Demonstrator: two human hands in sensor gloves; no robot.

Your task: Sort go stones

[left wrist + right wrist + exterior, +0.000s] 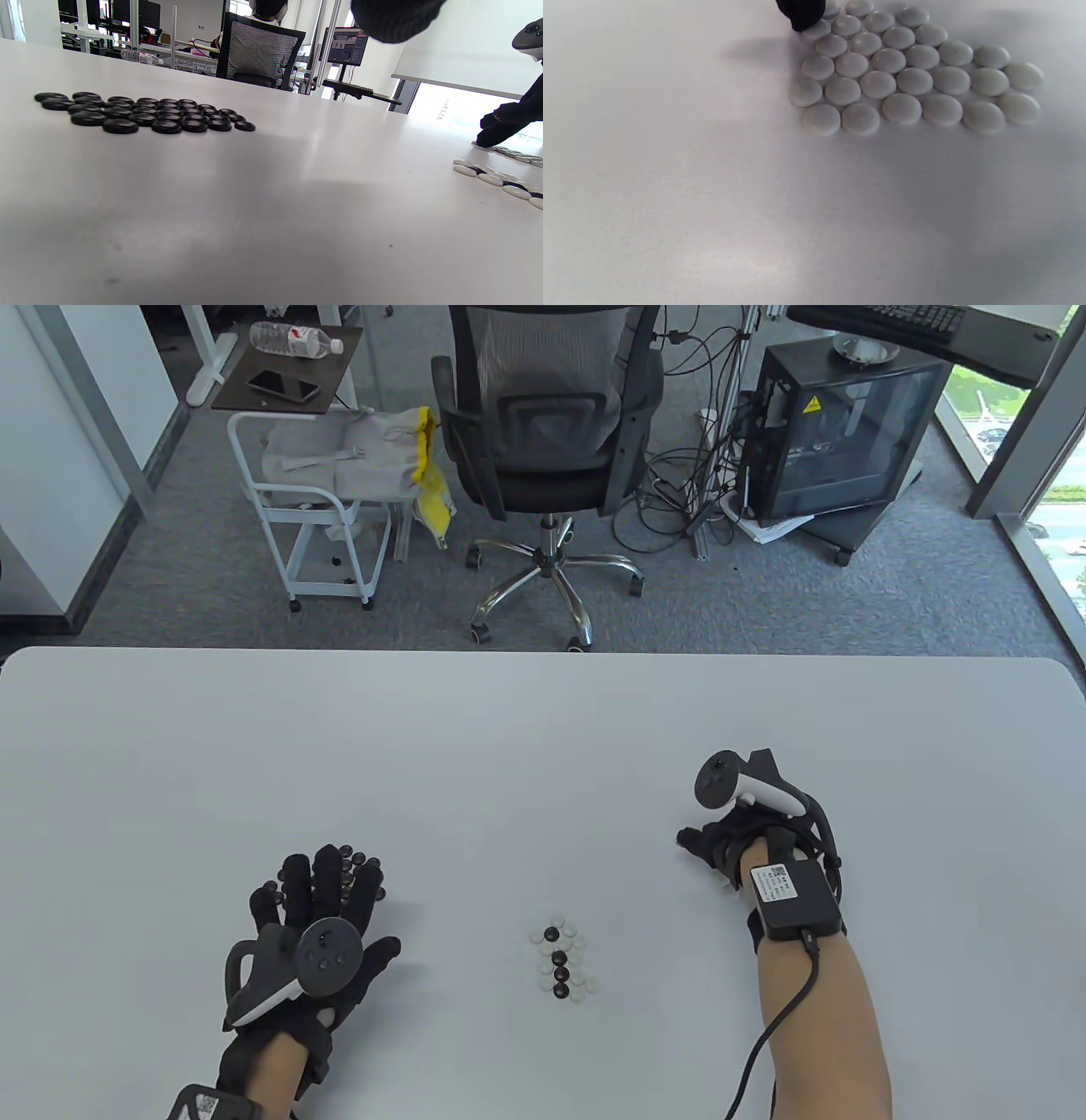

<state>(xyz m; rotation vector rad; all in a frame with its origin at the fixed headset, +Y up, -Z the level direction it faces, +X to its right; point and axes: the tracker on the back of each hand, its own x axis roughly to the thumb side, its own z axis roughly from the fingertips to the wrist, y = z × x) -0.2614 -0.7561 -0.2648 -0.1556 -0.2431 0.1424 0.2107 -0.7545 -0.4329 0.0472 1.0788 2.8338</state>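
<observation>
A small mixed pile of black and white Go stones lies between my hands, also seen low at the right of the left wrist view as the mixed pile. My left hand lies flat with fingers spread over a tight group of black stones, which shows as rows of black stones; it holds nothing. My right hand points down at the table. Beneath it sits a packed group of white stones, and one fingertip touches a stone at that group's far left corner.
The white table stretches bare beyond the hands to its far edge. Behind it stand an office chair, a white cart and a black computer case on the carpet.
</observation>
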